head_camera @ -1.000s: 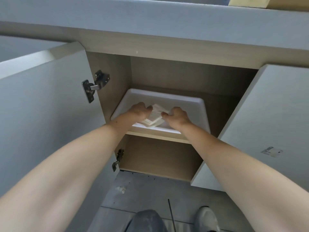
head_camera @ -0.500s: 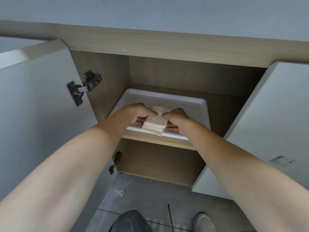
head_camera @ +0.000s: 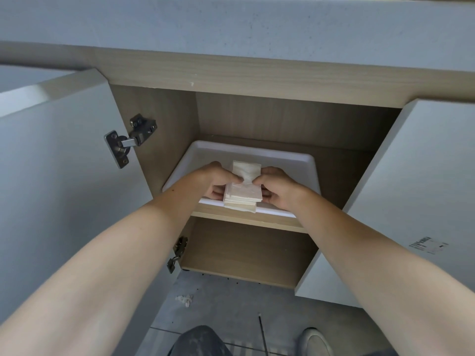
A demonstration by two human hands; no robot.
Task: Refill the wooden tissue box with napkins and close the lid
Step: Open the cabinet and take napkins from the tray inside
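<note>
Cream-white paper, seen from the head camera: a flat stack of napkins (head_camera: pixel 243 195) gripped from both sides, with the left hand (head_camera: pixel 218 179) on its left edge and the right hand (head_camera: pixel 279 188) on its right, thumbs pressed on top near the middle and fingers curled underneath. Sits just over the front rim of a white tray (head_camera: pixel 295 160) on the upper shelf (head_camera: pixel 231 219) of an open cabinet (head_camera: pixel 282 116), with the near edge overhanging that rim. Lies flat, broad face up. Seems slightly longer front to back, with the long axis pointing into the cabinet and away from the body, though hard to judge under the wide lens. Shows some crumpling in the top sheet between the thumbs, and a bottom sheet skewed out at the front. No wooden tissue box anywhere in view. Judged as the fetching step: supply in hand, refill not yet begun. Calls next for lifting the stack clear of the rim with an even squeeze, keeping the sheets from fanning, then carrying it to the box.
</note>
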